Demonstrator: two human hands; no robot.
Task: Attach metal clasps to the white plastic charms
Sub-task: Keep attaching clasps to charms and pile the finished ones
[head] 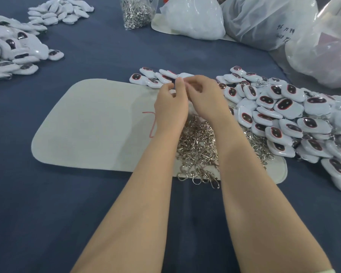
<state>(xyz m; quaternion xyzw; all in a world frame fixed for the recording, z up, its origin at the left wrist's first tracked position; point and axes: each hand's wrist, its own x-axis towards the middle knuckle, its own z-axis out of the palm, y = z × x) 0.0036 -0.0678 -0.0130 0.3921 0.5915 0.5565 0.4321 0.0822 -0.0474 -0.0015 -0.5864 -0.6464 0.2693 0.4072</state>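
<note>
My left hand (170,107) and my right hand (205,97) are raised together over the far edge of a cream felt mat (91,125), fingers curled and pinching something small between them; the hands hide what it is. Just beyond the fingertips lies a short row of white plastic charms (152,76) with dark red-rimmed faces. A loose heap of silver metal clasps (199,148) lies on the mat under my wrists. A big pile of charms (283,115) spreads to the right.
More white charms lie in heaps at the far left (14,54) and back left (61,10). A clear bag of clasps (136,12) and several plastic bags (264,22) stand at the back. A red string (152,123) lies on the mat. Dark blue cloth (47,213) covers the table.
</note>
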